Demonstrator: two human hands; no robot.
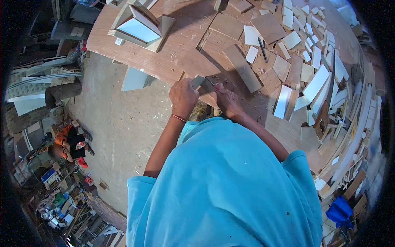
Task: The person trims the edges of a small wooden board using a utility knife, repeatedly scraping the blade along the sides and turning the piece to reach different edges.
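Hands on the workbench (123,39) edge. Left hand (183,98) grips a small block (197,81); right hand (226,101) just beside it, grip hard to tell.

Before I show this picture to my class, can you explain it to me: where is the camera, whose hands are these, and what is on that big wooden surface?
The single picture comes from a camera worn on a person's head, looking down over their blue shirt; the wide lens bends the edges. There is no machine, only two bare hands at the near edge of a large wooden worktable.

The left hand, with a red wrist band, grips a small flat grey tool; what kind is too small to tell. The right hand presses down on the wood right beside it.

The table is littered with cut board pieces, brown and white, a dark pencil-like stick, and a box-shaped wooden frame at the far left.

Another person sits on the floor at the left, among clutter.
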